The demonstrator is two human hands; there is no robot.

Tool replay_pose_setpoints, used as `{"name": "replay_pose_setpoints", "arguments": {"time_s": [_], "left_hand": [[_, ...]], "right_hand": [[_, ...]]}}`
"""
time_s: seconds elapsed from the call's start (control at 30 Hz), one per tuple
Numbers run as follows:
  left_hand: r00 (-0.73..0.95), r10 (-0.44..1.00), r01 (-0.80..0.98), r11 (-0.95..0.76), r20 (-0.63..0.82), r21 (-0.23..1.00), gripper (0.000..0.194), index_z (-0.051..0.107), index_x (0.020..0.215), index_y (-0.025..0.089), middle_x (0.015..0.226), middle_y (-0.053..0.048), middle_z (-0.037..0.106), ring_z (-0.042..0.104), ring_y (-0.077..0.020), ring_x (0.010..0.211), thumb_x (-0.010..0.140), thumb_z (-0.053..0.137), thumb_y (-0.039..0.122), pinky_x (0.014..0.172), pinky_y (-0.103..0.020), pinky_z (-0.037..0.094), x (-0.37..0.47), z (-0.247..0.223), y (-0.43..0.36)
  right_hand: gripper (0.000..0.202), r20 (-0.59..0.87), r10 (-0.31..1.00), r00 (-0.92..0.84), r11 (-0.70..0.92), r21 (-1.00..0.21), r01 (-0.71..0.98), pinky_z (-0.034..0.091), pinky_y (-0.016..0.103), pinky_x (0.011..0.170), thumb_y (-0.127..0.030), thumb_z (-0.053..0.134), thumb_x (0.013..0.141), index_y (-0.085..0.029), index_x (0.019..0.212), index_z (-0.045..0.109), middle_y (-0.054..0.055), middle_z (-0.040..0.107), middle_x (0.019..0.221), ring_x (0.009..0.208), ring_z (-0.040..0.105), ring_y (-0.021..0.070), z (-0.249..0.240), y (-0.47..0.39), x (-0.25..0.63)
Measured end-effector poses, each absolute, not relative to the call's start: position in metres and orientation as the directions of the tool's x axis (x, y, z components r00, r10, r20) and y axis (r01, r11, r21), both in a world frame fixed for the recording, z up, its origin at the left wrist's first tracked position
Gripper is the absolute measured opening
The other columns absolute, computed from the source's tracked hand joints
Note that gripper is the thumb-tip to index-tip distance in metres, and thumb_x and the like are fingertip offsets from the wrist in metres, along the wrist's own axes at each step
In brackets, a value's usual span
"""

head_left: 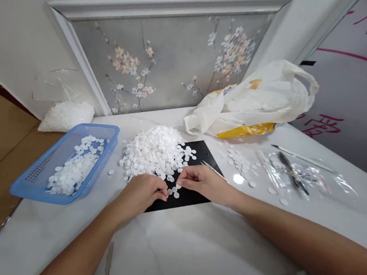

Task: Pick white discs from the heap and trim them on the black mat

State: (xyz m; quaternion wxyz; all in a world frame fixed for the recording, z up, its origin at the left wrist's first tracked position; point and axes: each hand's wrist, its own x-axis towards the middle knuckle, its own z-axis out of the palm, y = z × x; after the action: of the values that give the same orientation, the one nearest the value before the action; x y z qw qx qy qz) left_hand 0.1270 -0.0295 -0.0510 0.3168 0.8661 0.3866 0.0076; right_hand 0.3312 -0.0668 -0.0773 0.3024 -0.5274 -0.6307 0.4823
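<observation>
A: Where are the white discs?

B: Most lie in a large heap (154,146), partly on a black mat (181,200) and partly on the white tabletop (178,242) to its left. A few loose discs (176,194) rest on the mat in front of it, between the hands.

A: And the hands?

B: The left hand (146,191) is on the mat's left side, fingers curled in and thumb close to the index finger; I can't tell whether a disc is between them. The right hand (207,182) has its fingers bent, thumb and index tips close together right by a disc. Whether they grip it, I can't tell. A thin pointed tool (213,169) lies just beyond that hand, across the mat's right edge.

A: What's around the mat?

B: On the left, a blue plastic basket (62,199) with more discs (74,168) inside, and behind it a clear bag (67,115) full of white pieces. To the right, scattered discs (239,161), then clear plastic packaging (323,180) with a black pen-like tool (293,172) and a slim pale pointed tool (302,158).

A: And at the back?

B: A white-and-yellow shopping bag (262,96), lying before a framed floral panel (178,62).
</observation>
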Motion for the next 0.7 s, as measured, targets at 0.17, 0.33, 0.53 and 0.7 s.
{"name": "replay_pose_setpoints", "arguments": {"time_s": [0.17,0.33,0.53,0.7], "left_hand": [[0.659,0.71,0.681,-0.425,-0.247,0.596,0.02,0.072,0.075,0.024,0.079,0.004,0.074,0.065,-0.0152,0.079,0.081,0.053,0.018,0.066,-0.022,0.04,0.1279,-0.0481,-0.0295],[0.639,0.719,0.687,-0.373,-0.274,0.624,0.019,0.07,0.071,0.023,0.077,0.003,0.074,0.064,-0.0158,0.074,0.078,0.053,0.017,0.064,-0.023,0.04,0.1288,-0.0462,-0.0306],[0.6,0.748,0.705,-0.327,-0.284,0.629,0.018,0.07,0.072,0.023,0.071,0.002,0.068,0.059,-0.0155,0.066,0.079,0.054,0.023,0.058,-0.023,0.036,0.129,-0.048,-0.0314],[0.561,0.774,0.733,-0.301,-0.293,0.61,0.016,0.069,0.07,0.022,0.058,0.004,0.055,0.05,-0.0141,0.057,0.078,0.056,0.028,0.051,-0.023,0.029,0.1294,-0.0486,-0.0321]], "right_hand": [[0.025,-0.318,0.889,-0.329,-0.341,-0.94,-0.01,0.01,0.022,0.039,-0.039,0.068,0.072,-0.017,0.067,0.055,-0.013,0.026,0.044,0.04,0.016,0.0044,-0.0768,-0.0631,0.3333],[0.025,-0.31,0.886,-0.343,-0.357,-0.93,-0.082,0.011,0.021,0.04,-0.037,0.068,0.071,-0.017,0.069,0.054,-0.011,0.034,0.045,0.04,0.021,0.0035,-0.0799,-0.0618,0.3329],[0.034,-0.257,0.907,-0.334,-0.308,-0.945,-0.108,0.02,0.021,0.041,-0.044,0.054,0.083,-0.02,0.065,0.039,-0.003,0.054,0.059,0.043,0.033,0.0055,-0.0826,-0.0615,0.3334],[0.014,-0.098,0.92,-0.38,0.024,-0.952,0.304,0.028,0.021,0.049,-0.031,0.055,0.086,-0.019,0.079,0.056,-0.006,0.049,0.059,0.051,0.039,0.0085,-0.0827,-0.0676,0.3328]]}}
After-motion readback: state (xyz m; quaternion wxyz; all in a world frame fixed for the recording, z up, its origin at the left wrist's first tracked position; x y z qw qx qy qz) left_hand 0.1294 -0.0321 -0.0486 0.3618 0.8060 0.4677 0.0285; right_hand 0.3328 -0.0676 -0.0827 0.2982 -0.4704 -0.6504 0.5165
